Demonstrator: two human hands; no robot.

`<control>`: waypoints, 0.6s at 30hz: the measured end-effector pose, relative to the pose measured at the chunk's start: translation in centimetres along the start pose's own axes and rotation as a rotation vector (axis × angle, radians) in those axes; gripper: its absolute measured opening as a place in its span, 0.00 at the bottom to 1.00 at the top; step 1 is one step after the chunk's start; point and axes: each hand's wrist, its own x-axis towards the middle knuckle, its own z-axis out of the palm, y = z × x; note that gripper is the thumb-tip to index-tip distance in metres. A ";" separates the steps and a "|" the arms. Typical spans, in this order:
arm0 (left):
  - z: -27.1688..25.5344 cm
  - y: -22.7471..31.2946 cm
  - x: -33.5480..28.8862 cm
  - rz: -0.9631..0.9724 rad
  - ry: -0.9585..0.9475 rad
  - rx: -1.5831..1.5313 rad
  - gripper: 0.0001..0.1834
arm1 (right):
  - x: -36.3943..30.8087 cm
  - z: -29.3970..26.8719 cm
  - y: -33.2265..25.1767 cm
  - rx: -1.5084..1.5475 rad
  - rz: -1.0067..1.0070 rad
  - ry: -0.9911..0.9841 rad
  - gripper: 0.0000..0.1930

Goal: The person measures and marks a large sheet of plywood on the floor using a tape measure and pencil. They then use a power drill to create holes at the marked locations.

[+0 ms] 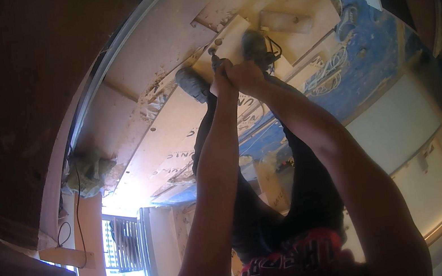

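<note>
Both my arms reach down between my shoes to a dark power drill (215, 61), mostly hidden by my hands. My left hand (221, 81) is closed around its front part. My right hand (247, 78) is closed just to the right, over its rear part. The drill's bit end touches or hovers just over a long light-brown board (175, 139); I cannot tell which. A round dark hole (218, 42) is in the board beside the bit. My left shoe (191, 83) and right shoe (254, 46) stand on either side of the drill.
A black cord (275, 45) loops beside my right shoe. Coiled white cable (331, 73) lies on the blue floor (369, 39) at right. A small board offcut (286, 21) lies ahead. Crumpled cloth (89, 175) and a bright window (124, 255) are at left.
</note>
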 end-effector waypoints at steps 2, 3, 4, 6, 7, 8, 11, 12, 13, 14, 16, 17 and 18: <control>0.4 0.1 -0.5 0.000 0.043 0.055 0.17 | -0.1 0.2 0.0 0.015 0.007 0.004 0.13; 0.5 0.2 -0.8 0.000 0.065 0.082 0.16 | -0.2 0.3 0.0 0.022 0.011 0.006 0.13; 0.5 0.2 -0.8 -0.003 0.061 0.071 0.16 | -0.2 0.3 0.1 0.021 0.001 0.006 0.13; 0.5 0.3 -0.8 -0.007 0.052 0.049 0.16 | -0.2 0.2 0.2 0.019 -0.019 0.006 0.13; 0.8 0.3 -1.1 -0.008 0.060 0.053 0.16 | -0.2 0.2 0.2 0.017 -0.019 0.006 0.13; 1.0 0.4 -1.4 -0.009 0.067 0.056 0.16 | -0.3 0.1 0.2 0.014 -0.018 0.006 0.12; 1.0 0.3 -1.2 -0.008 0.059 0.007 0.16 | -0.3 0.0 0.2 0.005 -0.018 0.004 0.12; 0.9 0.2 -1.0 -0.007 0.052 -0.020 0.16 | -0.3 -0.1 0.3 0.001 -0.018 0.003 0.12; 1.0 0.2 -1.2 -0.007 0.048 -0.015 0.16 | -0.4 -0.2 0.3 0.003 -0.020 0.002 0.12; 1.0 0.2 -1.3 -0.007 0.044 -0.010 0.16 | -0.4 -0.3 0.3 0.006 -0.023 0.000 0.12; 1.1 0.2 -1.3 0.004 0.051 0.009 0.16 | -0.4 -0.3 0.4 0.009 -0.034 -0.003 0.12; 1.1 0.0 -1.3 0.016 0.062 0.023 0.16 | -0.4 -0.2 0.5 0.011 -0.041 -0.004 0.12; 1.1 -0.1 -1.2 0.027 0.073 0.037 0.15 | -0.3 -0.1 0.6 0.012 -0.048 -0.006 0.12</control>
